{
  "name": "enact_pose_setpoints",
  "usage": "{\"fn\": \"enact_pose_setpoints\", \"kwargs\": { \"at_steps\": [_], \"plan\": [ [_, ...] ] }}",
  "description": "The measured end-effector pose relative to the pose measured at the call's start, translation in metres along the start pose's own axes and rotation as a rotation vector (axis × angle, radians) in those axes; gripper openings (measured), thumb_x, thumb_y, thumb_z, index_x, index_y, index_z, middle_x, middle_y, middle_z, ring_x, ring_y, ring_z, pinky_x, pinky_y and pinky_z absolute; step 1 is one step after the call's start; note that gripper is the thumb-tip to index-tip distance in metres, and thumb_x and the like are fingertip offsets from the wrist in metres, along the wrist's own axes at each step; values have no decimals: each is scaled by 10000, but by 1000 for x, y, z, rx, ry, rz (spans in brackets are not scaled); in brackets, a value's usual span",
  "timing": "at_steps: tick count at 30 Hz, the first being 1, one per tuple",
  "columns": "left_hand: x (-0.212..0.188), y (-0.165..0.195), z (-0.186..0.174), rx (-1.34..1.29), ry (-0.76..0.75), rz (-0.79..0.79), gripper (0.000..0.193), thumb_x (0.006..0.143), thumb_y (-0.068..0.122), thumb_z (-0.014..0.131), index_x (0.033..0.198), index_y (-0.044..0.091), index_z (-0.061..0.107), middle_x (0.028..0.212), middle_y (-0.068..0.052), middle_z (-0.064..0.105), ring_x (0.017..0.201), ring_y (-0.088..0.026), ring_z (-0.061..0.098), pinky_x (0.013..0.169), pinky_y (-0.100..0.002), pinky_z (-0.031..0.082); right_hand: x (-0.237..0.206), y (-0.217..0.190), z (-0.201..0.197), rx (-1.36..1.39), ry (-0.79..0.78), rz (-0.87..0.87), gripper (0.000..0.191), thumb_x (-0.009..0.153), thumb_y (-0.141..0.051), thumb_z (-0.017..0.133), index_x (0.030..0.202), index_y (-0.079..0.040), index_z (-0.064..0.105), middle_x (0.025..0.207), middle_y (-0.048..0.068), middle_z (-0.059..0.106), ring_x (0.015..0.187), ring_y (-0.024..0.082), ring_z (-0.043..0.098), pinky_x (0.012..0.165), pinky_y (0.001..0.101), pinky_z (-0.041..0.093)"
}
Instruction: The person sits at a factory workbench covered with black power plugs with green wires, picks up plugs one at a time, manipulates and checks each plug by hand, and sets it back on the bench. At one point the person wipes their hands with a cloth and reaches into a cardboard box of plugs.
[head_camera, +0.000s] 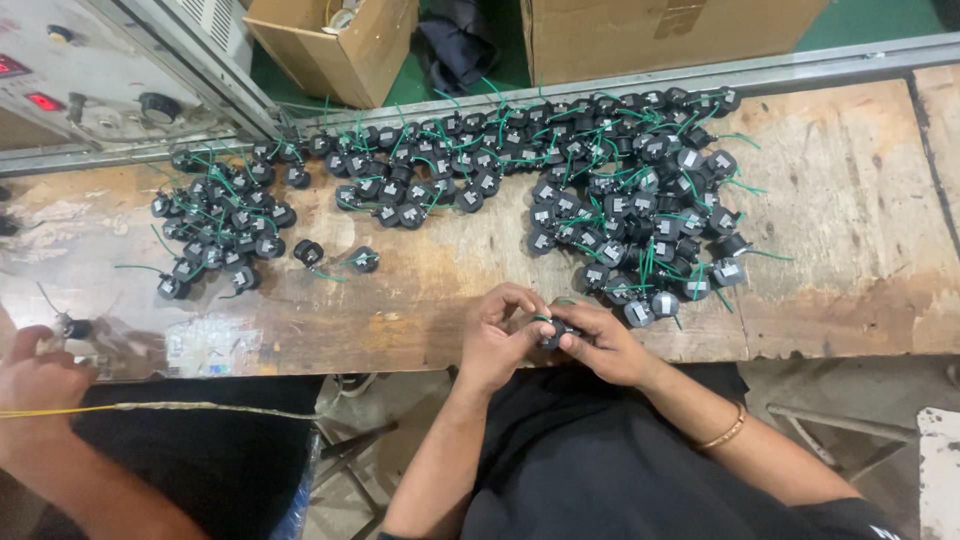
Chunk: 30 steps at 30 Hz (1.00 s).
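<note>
My left hand (497, 335) and my right hand (600, 343) meet at the near edge of the worn wooden bench (850, 200). Together they pinch one small black round part with a green wire (556, 330). Just beyond my right hand lies a big heap of the same black parts with green wires (640, 200). A second heap (215, 220) lies far left, and a band of them (420, 165) runs along the back. Two loose parts (335, 257) rest between the heaps.
Another person's hand (35, 385) at the left edge holds a thin yellow wire (160, 408). A grey instrument box with red displays (90, 70) stands back left. Cardboard boxes (330, 45) sit on the green floor behind the bench. My right wrist wears a gold bangle (725, 432).
</note>
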<state>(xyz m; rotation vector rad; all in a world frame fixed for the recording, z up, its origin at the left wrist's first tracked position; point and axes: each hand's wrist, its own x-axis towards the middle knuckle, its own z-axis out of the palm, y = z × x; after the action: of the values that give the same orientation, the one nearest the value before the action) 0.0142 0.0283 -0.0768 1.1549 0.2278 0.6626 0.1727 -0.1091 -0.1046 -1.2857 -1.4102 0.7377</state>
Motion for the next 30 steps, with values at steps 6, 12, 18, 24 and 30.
{"fn": "enact_pose_setpoints", "kwargs": {
  "at_steps": [6,12,18,24,30],
  "plan": [
    [-4,10,0,476,-5,376,255,741,-7,857,936,96,729,959,-13,770,930,-172,698,1076,-417,513,6,-13,-1,59,-26,-30,415,1036,-289,621,1326,9,617,1114,100,676,1025,230,625,935,363,482],
    [-4,13,2,423,-34,375,236,803,-43,799,971,122,788,1014,3,794,950,-173,703,1138,-439,515,-4,3,-2,199,-70,16,445,1045,-293,602,1367,14,578,1212,95,649,1078,215,632,910,358,544],
    [-13,22,-1,593,13,398,329,768,-1,821,1076,92,750,1117,-38,766,1068,-232,689,1048,-398,525,-6,6,4,746,-21,175,475,1064,-245,611,1463,-28,474,1322,150,549,1160,275,618,899,434,617],
    [-15,10,-34,414,376,193,260,873,36,766,1129,73,736,1185,-61,729,1080,-155,694,958,-302,550,19,-54,-47,1461,-124,185,403,1054,-125,614,1405,-97,420,1413,228,445,1345,407,537,980,592,566],
    [-17,-8,-44,512,361,161,194,935,40,736,1129,31,737,1144,-57,709,940,-101,660,829,-235,542,136,-100,-160,942,112,-284,129,1125,-93,605,1203,-82,503,1212,131,510,1137,321,524,914,512,512]
  ]
}}
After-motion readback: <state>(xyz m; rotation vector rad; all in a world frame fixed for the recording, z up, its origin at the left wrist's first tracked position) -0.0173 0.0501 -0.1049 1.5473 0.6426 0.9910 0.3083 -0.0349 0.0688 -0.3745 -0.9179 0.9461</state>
